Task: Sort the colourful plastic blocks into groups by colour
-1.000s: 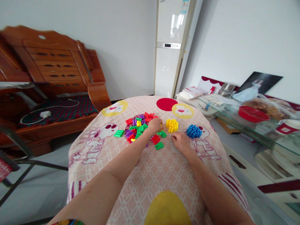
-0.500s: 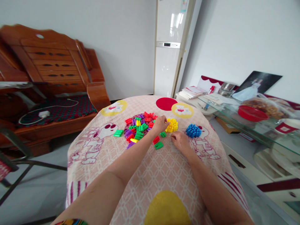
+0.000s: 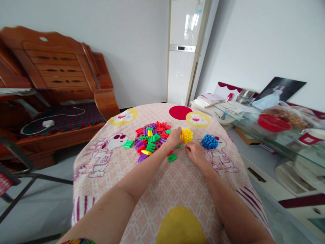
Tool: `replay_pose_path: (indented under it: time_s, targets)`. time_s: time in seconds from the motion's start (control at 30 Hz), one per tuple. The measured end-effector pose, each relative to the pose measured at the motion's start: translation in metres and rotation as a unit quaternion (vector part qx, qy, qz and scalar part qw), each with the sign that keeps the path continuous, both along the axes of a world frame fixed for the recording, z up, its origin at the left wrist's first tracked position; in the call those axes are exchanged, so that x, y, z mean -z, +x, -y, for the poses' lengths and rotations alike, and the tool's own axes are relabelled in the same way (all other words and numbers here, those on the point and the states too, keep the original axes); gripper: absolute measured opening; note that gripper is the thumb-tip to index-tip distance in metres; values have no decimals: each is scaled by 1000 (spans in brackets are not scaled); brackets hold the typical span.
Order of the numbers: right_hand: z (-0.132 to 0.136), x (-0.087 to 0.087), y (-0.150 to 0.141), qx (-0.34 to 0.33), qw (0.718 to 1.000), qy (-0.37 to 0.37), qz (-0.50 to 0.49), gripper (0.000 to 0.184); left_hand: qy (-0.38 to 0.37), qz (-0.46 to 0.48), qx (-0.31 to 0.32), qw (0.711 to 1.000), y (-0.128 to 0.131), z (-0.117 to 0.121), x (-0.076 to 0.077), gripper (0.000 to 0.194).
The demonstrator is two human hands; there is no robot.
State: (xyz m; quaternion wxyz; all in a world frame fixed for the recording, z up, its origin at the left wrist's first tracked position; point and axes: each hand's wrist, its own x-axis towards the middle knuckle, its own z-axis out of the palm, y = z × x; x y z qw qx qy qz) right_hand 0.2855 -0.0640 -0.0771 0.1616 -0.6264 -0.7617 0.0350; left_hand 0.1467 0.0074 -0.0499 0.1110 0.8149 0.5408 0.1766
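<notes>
My left hand [image 3: 174, 138] is closed in a pinch at the left edge of a block of yellow plastic pieces [image 3: 187, 136]. Its fingertips touch or nearly touch that block, and whatever is between them is hidden. Just in front of the yellow block my right hand [image 3: 196, 151] rests on the cloth with curled fingers; I cannot make out anything inside it. To the right stands a tight block of blue pieces [image 3: 210, 142]. Left of my hands spreads a mixed heap of red, green, purple and yellow pieces [image 3: 150, 138], partly behind my left wrist.
A patterned cloth covers the round table [image 3: 175, 193]. Loose green pieces [image 3: 172, 158] lie near my left forearm, and another green group [image 3: 128, 144] sits at the left. A glass shelf with a red bowl [image 3: 273, 123] is at the right; a wooden bench [image 3: 57, 71] is at the left.
My left hand has shifted slightly right and down, closer against the yellow block, covering more of the red pieces beside it. My right hand stays almost where it was.
</notes>
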Motion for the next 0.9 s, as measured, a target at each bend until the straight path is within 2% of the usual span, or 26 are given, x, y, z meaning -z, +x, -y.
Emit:
replay_pose_path:
  time_s: [0.1,0.17,0.3,0.4,0.47,0.6,0.7,0.9]
  targets:
    - [0,1,0,4,1000,0,-2,25,13,10,12,1000,-6,1,-7,38]
    - [-1,2,1,6,1000,-1,-2,25,15,17,31,999,-21,-2,-18,36]
    - [-1,3,2,3,1000,2,-1,24,-3,15,61,998,-74,-5,-48,20]
    - [-1,3,2,-2,1000,7,0,24,-37,3,64,997,-118,6,-62,15]
    - [-1,3,2,-1,1000,7,1,24,-76,-27,71,994,-140,19,-62,14]
    - [-2,4,2,0,1000,11,-2,24,-116,-67,99,986,-163,42,-47,14]
    - [-2,6,3,-2,1000,15,-2,23,-93,-65,72,991,-165,47,-37,5]
    - [-3,6,3,-8,1000,18,4,24,-11,-62,-15,998,-155,40,-37,16]
